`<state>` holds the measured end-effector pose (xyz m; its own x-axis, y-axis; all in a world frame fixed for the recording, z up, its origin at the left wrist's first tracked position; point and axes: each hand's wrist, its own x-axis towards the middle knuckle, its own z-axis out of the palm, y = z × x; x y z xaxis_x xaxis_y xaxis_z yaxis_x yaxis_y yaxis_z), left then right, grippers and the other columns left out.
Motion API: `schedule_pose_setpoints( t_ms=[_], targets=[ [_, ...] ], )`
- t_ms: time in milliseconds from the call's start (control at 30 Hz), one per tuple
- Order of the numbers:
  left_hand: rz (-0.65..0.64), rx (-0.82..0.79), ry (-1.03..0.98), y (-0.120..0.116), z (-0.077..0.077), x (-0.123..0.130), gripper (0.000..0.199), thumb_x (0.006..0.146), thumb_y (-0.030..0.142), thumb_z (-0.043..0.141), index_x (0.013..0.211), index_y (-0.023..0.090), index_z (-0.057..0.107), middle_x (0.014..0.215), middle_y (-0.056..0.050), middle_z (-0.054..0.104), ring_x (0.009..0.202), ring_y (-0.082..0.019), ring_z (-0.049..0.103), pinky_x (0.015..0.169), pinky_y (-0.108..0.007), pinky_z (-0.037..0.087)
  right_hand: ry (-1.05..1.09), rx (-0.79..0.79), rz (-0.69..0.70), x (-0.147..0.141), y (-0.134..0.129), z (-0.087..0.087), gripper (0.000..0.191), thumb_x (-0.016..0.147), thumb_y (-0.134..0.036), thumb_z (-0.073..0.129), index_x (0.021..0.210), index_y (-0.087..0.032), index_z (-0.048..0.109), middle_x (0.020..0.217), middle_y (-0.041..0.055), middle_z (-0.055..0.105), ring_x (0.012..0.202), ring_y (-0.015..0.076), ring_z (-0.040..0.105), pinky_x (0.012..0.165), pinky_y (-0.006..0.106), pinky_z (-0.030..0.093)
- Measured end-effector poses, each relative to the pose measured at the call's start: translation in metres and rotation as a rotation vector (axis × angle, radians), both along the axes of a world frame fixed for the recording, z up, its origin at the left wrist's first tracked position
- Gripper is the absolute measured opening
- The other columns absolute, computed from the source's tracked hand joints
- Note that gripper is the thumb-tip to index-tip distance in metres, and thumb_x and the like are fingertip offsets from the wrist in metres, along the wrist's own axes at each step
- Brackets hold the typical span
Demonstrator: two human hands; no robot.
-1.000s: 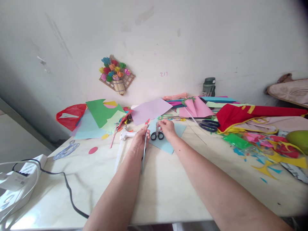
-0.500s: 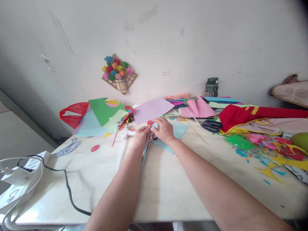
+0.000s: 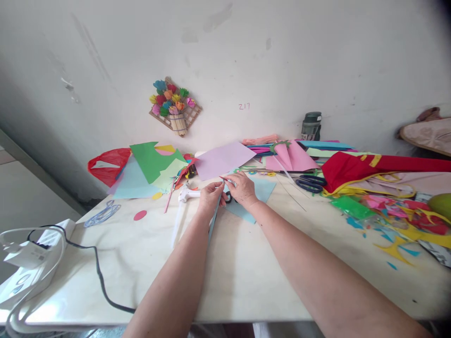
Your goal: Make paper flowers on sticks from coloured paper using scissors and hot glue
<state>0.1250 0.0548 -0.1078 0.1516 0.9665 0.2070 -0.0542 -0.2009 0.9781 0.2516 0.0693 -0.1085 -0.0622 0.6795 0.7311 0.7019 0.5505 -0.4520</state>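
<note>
1. Left hand (image 3: 211, 196), centre of frame: pinching a thin blue strip (image 3: 213, 225) near its upper end, apparently for steadiness; strip slanting toward lower centre.
2. Right hand (image 3: 243, 187), just right of it: closed at the fingertips on a small red piece (image 3: 222, 178) by the strip's top, probably for fine control; exact grip partly hidden.
3. Black-handled scissors (image 3: 229, 197), centre: partly covered by the right hand, above a light blue sheet (image 3: 265, 188).
4. White gun-shaped tool (image 3: 183, 195), left of centre: seemingly parked within reach.
</note>
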Motion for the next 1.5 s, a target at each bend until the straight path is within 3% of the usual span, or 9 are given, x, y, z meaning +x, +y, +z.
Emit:
schedule_pose_setpoints(
  t_ms=[500, 767, 1300, 1500],
  targets=[
    [-0.003, 0.073, 0.145, 0.001, 0.001, 0.001, 0.040, 0.068, 0.045, 0.057, 0.093, 0.014, 0.052, 0.043, 0.003, 0.053, 0.028, -0.008, 0.042, 0.030, -0.017, 0.029, -0.030, -0.056, 0.025, 0.001, 0.007, -0.002, 0.023, 0.080, -0.021, 0.045, 0.094, -0.021, 0.063, 0.095, 0.0017, 0.064, 0.093, 0.0181, 0.049, 0.085, 0.030, 0.036],
    [0.008, 0.063, 0.166, 0.000, 0.002, 0.000, 0.037, 0.067, 0.047, 0.057, 0.084, 0.014, 0.051, 0.043, 0.003, 0.053, 0.028, -0.007, 0.042, 0.031, -0.018, 0.030, 0.001, -0.190, 0.088, 0.002, 0.006, 0.001, 0.022, 0.075, -0.022, 0.049, 0.092, -0.022, 0.064, 0.093, 0.0001, 0.064, 0.090, 0.0168, 0.050, 0.078, 0.028, 0.040],
    [0.066, 0.065, 0.206, 0.001, 0.000, 0.000, 0.033, 0.066, 0.045, 0.059, 0.075, 0.014, 0.052, 0.041, 0.003, 0.053, 0.028, -0.008, 0.042, 0.030, -0.018, 0.028, 0.048, -0.262, 0.063, 0.002, 0.011, -0.005, 0.019, 0.072, -0.023, 0.052, 0.083, -0.020, 0.066, 0.084, 0.0043, 0.064, 0.083, 0.0179, 0.055, 0.074, 0.029, 0.042],
    [0.054, 0.049, 0.156, -0.002, 0.004, 0.002, 0.035, 0.066, 0.043, 0.060, 0.083, 0.012, 0.055, 0.043, 0.002, 0.053, 0.029, -0.007, 0.042, 0.031, -0.018, 0.028, 0.200, -0.209, 0.105, 0.004, 0.005, 0.000, 0.031, 0.072, -0.021, 0.050, 0.100, -0.023, 0.061, 0.096, 0.0012, 0.064, 0.089, 0.0173, 0.054, 0.077, 0.030, 0.041]
  ],
)
